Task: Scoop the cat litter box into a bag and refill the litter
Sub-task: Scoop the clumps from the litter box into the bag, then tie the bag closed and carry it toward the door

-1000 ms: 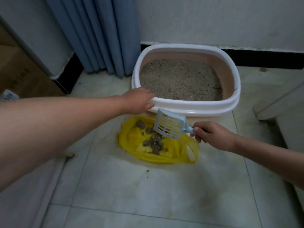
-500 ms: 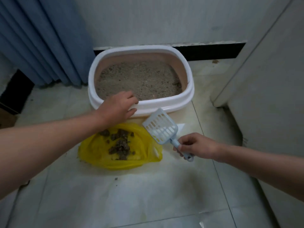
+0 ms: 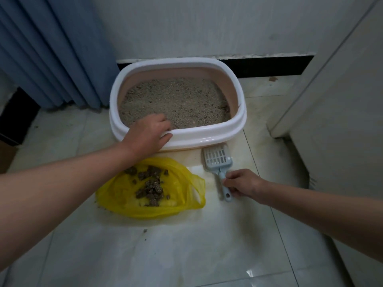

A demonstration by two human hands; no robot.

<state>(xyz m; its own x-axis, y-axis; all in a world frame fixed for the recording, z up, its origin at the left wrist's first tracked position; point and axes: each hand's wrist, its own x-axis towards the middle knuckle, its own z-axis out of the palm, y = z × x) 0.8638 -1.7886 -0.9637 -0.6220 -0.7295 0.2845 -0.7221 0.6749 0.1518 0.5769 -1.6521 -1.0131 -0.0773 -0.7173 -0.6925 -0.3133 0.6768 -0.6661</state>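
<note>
The litter box, white-rimmed with a pinkish inner wall, is sitting on the tiled floor against the far wall, just beside the blue curtain hanging at the far left. Grey-beige litter is filling its bottom. The left hand is resting over the near rim at the box's near-left corner, fingers curled inside toward the litter and thumb lying along the outside of the rim, so it is gripping the edge. Just in front of the box, the yellow bag is lying open and flat on the floor, with dark clumps piled in it. To the right of the bag, the pale blue scoop is lying on the floor, its slotted head pointing toward the box and nearly touching it. The right hand is pinching the scoop's handle between fingertips and thumb. A white cabinet is standing along the floor's right edge.
</note>
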